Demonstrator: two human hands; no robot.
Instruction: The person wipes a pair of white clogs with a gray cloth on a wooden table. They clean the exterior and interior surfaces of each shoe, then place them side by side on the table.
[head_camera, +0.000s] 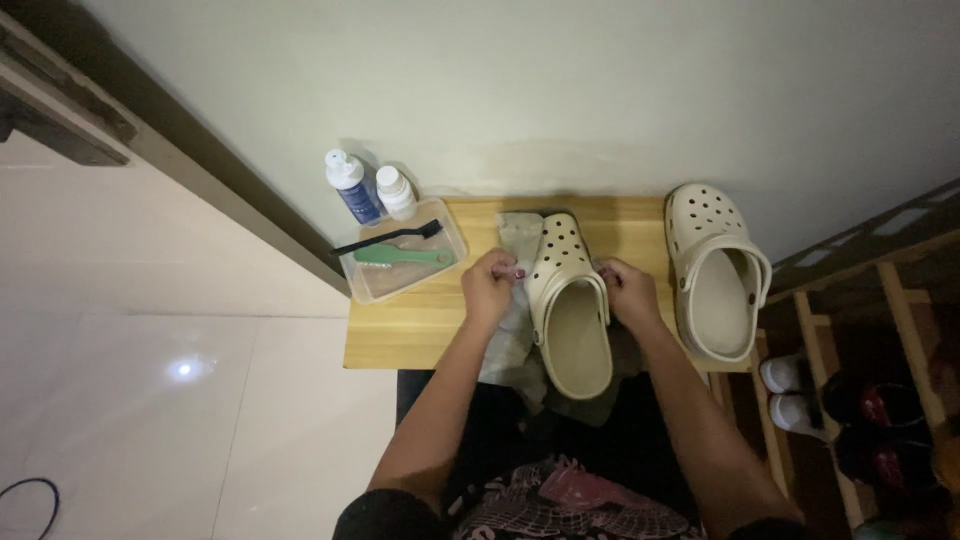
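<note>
second clog (716, 270), bottles (350, 185), brush tray (452, 245)

Two small bottles are standing at the far left corner of the counter (420, 330), close to the wall. The left bottle (351, 187) is wearing a dark blue label and a white pump top. The right bottle (396, 192) is white all over and shorter. A clear plastic box (400, 282) is sitting just in front of them.
</note>
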